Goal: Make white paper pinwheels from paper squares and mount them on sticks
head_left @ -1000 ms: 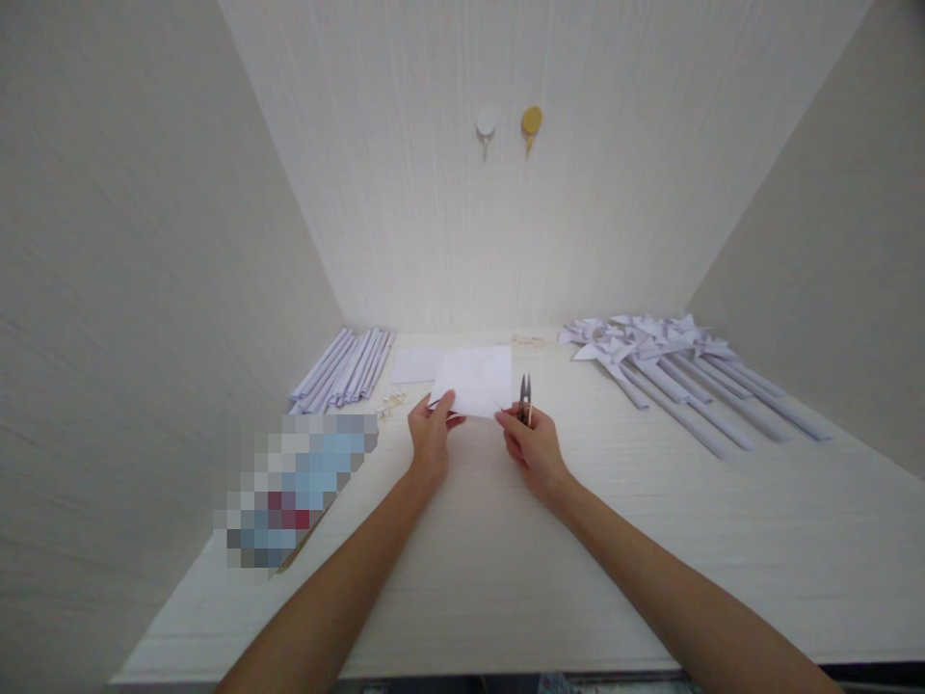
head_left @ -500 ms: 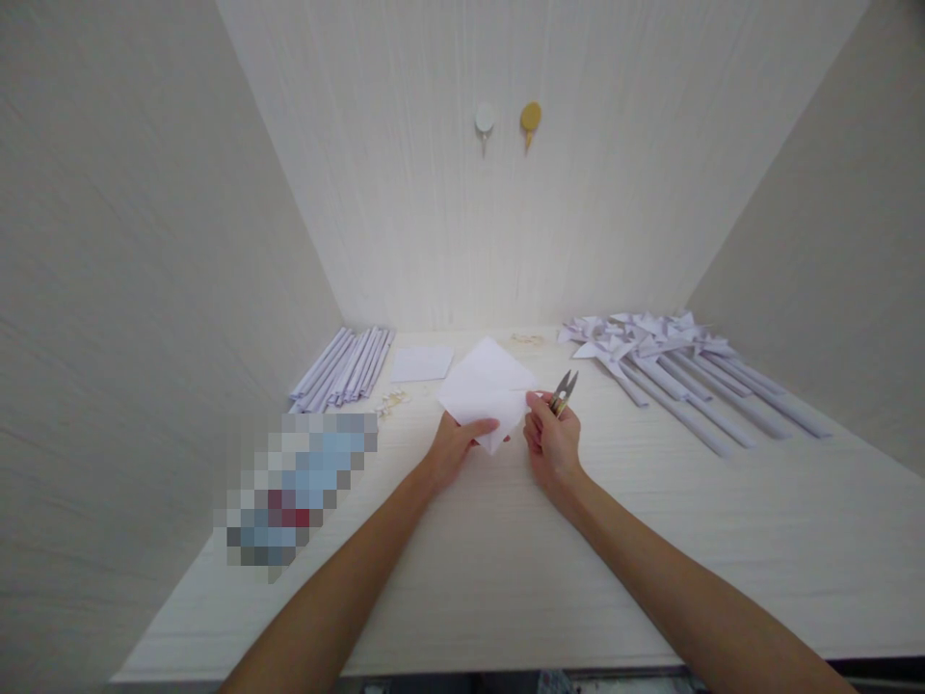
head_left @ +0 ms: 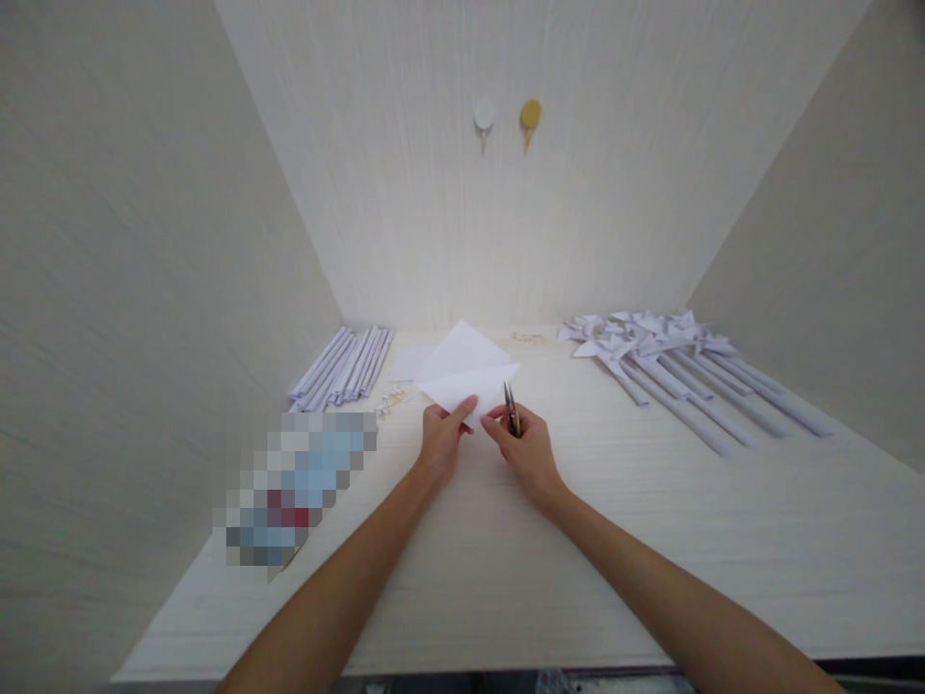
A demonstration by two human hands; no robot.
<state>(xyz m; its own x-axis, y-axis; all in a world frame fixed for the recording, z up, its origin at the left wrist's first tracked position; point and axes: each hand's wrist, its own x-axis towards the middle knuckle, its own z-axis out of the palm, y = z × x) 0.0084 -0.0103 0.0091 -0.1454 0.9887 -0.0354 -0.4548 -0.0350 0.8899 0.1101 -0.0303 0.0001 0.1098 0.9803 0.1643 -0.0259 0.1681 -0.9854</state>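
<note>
Left hand (head_left: 442,439) pinches the near corner of a folded white paper sheet (head_left: 466,376) above the bench (head_left: 650,520), while right hand (head_left: 526,445) grips small snips (head_left: 510,408) beside it.

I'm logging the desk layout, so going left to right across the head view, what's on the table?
Blurred-out patch → paper tubes → left hand → snips in the right hand → paper pinwheels.
</note>
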